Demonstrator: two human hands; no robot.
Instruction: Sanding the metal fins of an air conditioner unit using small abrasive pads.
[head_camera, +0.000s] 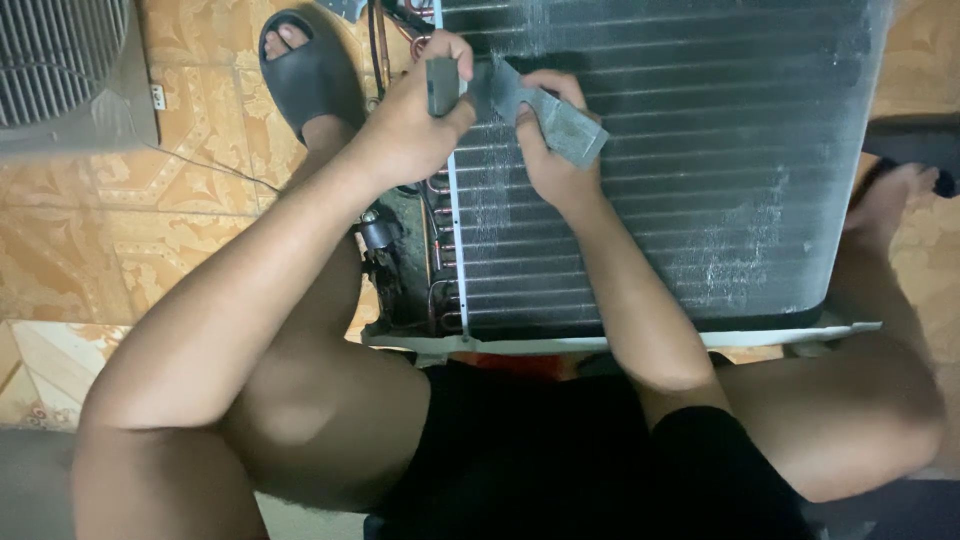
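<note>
An air-conditioner unit lies on the floor between my knees, its dark finned coil (690, 140) facing up with dusty white patches. My left hand (410, 115) is closed around a small dark grey block (441, 85) at the coil's left edge. My right hand (548, 150) holds a flat grey strip-shaped piece (560, 122) that rests across the upper left of the fins. The two hands are close together, almost touching.
Copper pipes and a small black part (385, 235) sit in the open compartment left of the coil. A grey grille cover (60, 70) lies at top left on the patterned orange tile floor (120, 230). My sandalled feet (300, 70) flank the unit.
</note>
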